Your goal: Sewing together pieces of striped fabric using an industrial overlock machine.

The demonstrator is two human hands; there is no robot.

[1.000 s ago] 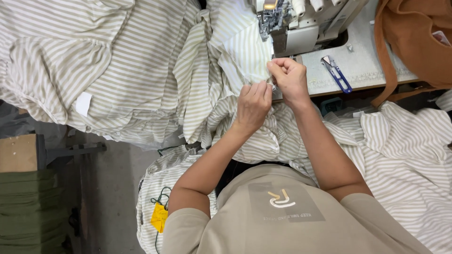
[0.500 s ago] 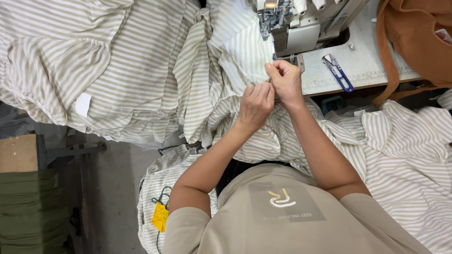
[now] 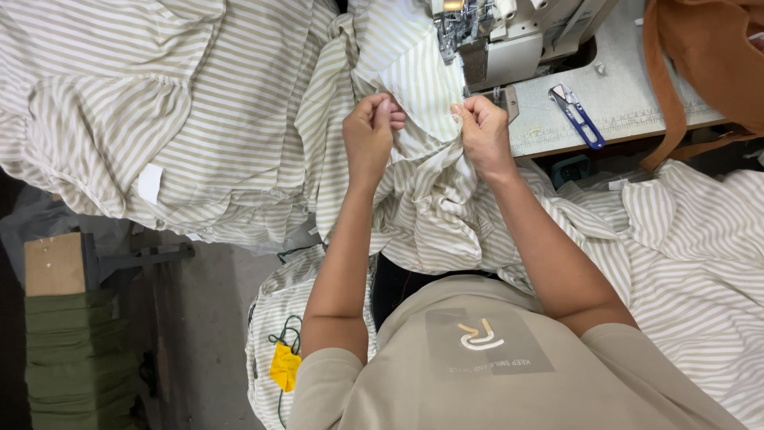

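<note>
Hands have moved apart since 0.5 s ago: earlier they were bunched together, nearly touching, at the edge of the machine table; now a clear gap lies between them, w/ cloth stretched across it.

Left hand (image 3: 372, 137): fingers curled tight, pinching a fold of the cream-and-tan striped cotton fabric piece (image 3: 414, 87). It has shifted left, away from the machine. Right hand (image 3: 482, 134): also clenched, gripping the same piece's edge just beside the front corner of the grey-white industrial sewing machine (image 3: 509, 36). It has stayed close to its earlier spot.

Fabric piece: now spread flat-ish betw. the two fists, upper part running up to the needle area of the machine; lower part hangs crumpled over the person's lap. Earlier it was gathered in a tight wad under both hands.

Surroundings, unchanged:
- large heap of matching striped garments (image 3: 151, 111) at left, w/ a small white label showing.
- blue-handled thread snips (image 3: 576, 115) lying on the pale machine table (image 3: 629, 103), well apart from the right hand.
- rust-brown cloth bag (image 3: 708, 64) at the table's far right.
- yellow tag on a green cord (image 3: 284, 366) on a striped bundle beside the left elbow.
- more striped cloth (image 3: 700, 255) piled at right.
</note>
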